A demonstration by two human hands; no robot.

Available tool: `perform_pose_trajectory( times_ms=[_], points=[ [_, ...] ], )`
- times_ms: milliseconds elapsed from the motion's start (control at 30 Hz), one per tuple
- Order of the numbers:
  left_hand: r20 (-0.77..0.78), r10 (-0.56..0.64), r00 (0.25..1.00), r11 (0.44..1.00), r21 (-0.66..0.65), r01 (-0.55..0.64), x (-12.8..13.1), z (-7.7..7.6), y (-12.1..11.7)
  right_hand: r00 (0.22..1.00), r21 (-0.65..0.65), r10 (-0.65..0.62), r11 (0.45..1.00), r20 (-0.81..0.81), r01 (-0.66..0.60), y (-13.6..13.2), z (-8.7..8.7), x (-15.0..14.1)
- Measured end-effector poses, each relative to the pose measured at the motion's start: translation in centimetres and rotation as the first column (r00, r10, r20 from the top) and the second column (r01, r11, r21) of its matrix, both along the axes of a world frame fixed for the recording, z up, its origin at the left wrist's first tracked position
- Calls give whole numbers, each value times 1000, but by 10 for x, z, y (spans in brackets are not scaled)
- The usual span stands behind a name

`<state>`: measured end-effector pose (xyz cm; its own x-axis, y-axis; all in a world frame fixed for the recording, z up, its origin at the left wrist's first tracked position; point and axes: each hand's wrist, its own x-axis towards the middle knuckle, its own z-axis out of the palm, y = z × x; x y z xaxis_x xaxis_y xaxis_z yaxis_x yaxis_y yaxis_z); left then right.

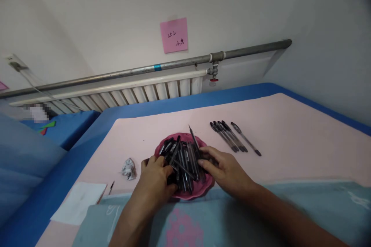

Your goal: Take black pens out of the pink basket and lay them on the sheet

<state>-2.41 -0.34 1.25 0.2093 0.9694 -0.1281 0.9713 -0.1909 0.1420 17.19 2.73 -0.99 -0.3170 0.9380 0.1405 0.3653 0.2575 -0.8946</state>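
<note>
A pink scalloped bowl (203,190) in front of me is heaped with clear-barrelled pens (184,162) and black pen caps (167,146). My right hand (223,168) is at the bowl's right side, thumb and fingers closed around the lower part of an uncapped pen (193,138), whose tip points up and away. At the left side of the bowl, my left hand (156,175) reaches in with its fingers curled over the black pieces. What those fingers grip, if anything, is hidden.
Several capped pens (228,137) lie in a row right of the bowl, with one capped pen (246,139) apart. Left are crumpled paper (128,169), a white sheet (78,202) and a small dark pen piece (111,187). A blue-green cloth (304,200) covers the near edge.
</note>
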Motion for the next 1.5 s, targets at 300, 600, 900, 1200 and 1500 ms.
perform_pose_trajectory(
  times_ms=[300,600,900,1200,1500],
  points=[
    [194,30,981,998,-53,-20,-4,-1,4,999,7,20,1000,30,-20,2,-3,1],
    [926,364,-101,889,-378,-259,-25,12,6,926,341,137,903,351,-263,-9,-6,2],
    [882,363,-299,866,-438,-241,-22,12,9,874,381,115,868,472,-320,-11,-6,0],
    [895,365,-256,884,-419,-207,-22,12,8,871,379,121,866,476,-327,-12,-8,0],
    [932,350,-91,912,-361,-196,-19,10,6,868,390,107,862,485,-324,-13,-5,0]
  ],
)
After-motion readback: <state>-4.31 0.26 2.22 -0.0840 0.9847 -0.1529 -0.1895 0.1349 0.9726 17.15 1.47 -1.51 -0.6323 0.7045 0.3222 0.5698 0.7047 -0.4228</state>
